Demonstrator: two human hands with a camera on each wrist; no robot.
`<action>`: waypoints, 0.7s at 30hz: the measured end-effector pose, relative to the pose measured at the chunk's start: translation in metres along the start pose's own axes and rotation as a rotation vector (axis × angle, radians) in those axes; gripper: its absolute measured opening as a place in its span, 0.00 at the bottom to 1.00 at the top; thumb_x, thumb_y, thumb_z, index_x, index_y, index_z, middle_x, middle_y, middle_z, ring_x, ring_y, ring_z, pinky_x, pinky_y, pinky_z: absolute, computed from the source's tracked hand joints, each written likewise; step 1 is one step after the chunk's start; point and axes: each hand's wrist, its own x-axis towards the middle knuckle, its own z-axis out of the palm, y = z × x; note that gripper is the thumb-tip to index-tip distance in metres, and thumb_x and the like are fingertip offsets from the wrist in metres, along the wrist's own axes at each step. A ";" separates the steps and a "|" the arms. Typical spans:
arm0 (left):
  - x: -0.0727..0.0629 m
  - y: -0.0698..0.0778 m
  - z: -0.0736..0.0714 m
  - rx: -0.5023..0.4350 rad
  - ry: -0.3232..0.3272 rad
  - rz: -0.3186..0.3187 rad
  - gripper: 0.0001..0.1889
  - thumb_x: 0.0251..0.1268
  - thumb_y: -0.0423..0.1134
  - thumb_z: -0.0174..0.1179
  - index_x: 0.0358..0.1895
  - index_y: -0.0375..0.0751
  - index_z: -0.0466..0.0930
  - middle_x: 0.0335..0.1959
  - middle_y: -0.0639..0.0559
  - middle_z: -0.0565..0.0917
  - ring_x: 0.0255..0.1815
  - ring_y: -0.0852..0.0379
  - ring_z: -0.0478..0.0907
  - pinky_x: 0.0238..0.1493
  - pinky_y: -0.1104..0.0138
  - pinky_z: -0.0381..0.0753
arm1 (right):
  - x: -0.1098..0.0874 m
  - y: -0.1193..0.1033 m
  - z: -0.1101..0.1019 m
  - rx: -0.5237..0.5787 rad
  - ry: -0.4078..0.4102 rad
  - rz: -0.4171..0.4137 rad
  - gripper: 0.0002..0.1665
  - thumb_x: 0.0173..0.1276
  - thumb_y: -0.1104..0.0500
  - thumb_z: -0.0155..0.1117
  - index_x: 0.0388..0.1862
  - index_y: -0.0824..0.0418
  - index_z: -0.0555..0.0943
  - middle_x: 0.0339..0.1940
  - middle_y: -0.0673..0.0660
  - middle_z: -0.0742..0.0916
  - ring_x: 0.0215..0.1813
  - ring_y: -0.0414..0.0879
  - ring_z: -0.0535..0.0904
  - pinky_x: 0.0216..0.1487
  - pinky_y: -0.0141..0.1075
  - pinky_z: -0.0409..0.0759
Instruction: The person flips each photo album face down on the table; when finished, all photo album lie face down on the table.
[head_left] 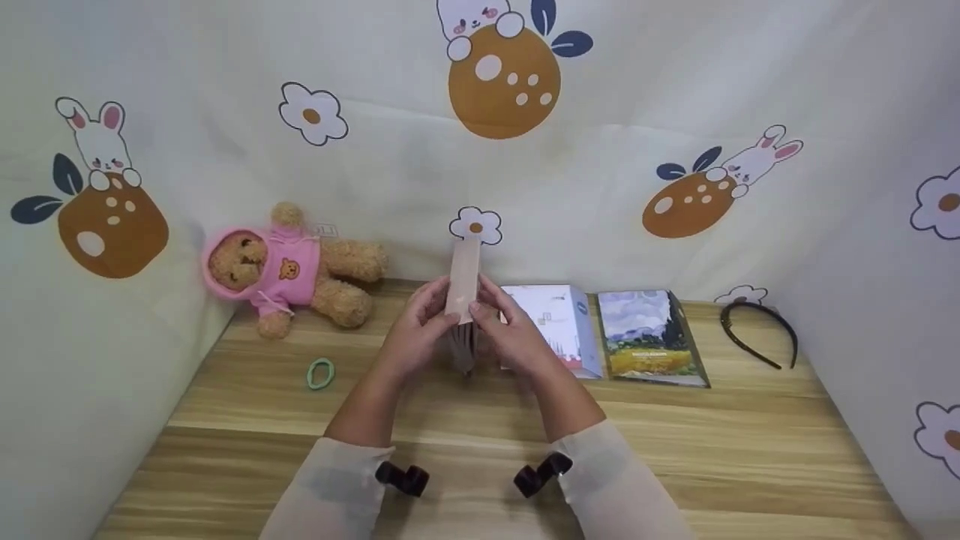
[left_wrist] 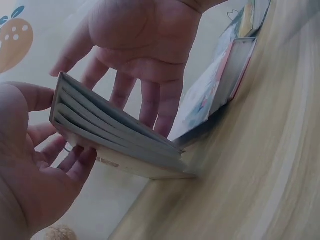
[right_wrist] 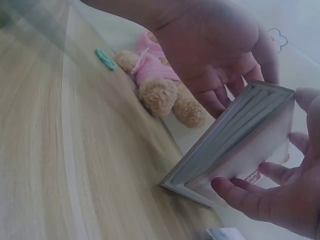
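A hardcover book (head_left: pixel 464 279) with a beige spine stands raised between both hands above the table. Its pages (right_wrist: pixel 235 127) hang slightly fanned between the covers. My left hand (head_left: pixel 417 334) grips the left cover, thumb near the spine and fingers spread along the side. On the other side, my right hand (head_left: pixel 517 330) holds the right cover in the same manner, its thumb by the spine. Both hands and the book's grey page edges (left_wrist: pixel 115 125) appear in the left wrist view. A lower corner of the book comes close to the tabletop; whether it touches, I cannot tell.
Right of the hands lie a white-and-blue book (head_left: pixel 551 322) and a book with a painted landscape cover (head_left: pixel 649 330). A black headband (head_left: pixel 757 330) is at the far right. To the left are a teddy bear in a pink hoodie (head_left: pixel 289 266) and a green hair tie (head_left: pixel 320 373).
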 end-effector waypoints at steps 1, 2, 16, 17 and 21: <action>0.001 -0.002 0.000 -0.025 -0.010 -0.019 0.34 0.78 0.39 0.59 0.84 0.50 0.63 0.86 0.48 0.62 0.86 0.43 0.63 0.85 0.44 0.65 | 0.000 0.001 0.000 0.008 -0.001 0.011 0.39 0.80 0.38 0.62 0.85 0.29 0.62 0.86 0.52 0.69 0.84 0.67 0.67 0.71 0.69 0.78; 0.001 -0.004 -0.001 -0.059 -0.020 -0.043 0.35 0.78 0.39 0.59 0.85 0.52 0.62 0.86 0.48 0.62 0.86 0.43 0.64 0.85 0.43 0.65 | 0.001 0.002 0.000 0.016 -0.002 0.020 0.39 0.80 0.39 0.63 0.85 0.28 0.62 0.86 0.52 0.69 0.84 0.66 0.67 0.71 0.69 0.78; -0.002 -0.004 -0.001 0.024 0.030 -0.121 0.35 0.74 0.48 0.63 0.81 0.70 0.65 0.85 0.58 0.64 0.84 0.46 0.67 0.79 0.45 0.74 | 0.004 0.012 0.004 0.066 -0.007 0.046 0.35 0.83 0.43 0.59 0.85 0.28 0.62 0.86 0.47 0.70 0.82 0.58 0.72 0.78 0.59 0.76; -0.002 -0.005 -0.001 0.038 0.030 -0.121 0.34 0.74 0.49 0.63 0.81 0.71 0.66 0.84 0.57 0.66 0.83 0.45 0.68 0.79 0.45 0.75 | 0.004 0.012 0.003 0.056 0.022 0.029 0.35 0.82 0.44 0.61 0.84 0.32 0.65 0.85 0.47 0.72 0.81 0.56 0.74 0.78 0.55 0.77; -0.001 -0.011 -0.002 0.071 0.006 -0.082 0.32 0.75 0.49 0.64 0.80 0.68 0.69 0.82 0.50 0.70 0.80 0.43 0.72 0.79 0.42 0.74 | 0.006 0.011 -0.001 0.064 0.143 -0.079 0.36 0.75 0.57 0.70 0.80 0.53 0.74 0.77 0.56 0.81 0.78 0.53 0.78 0.74 0.43 0.82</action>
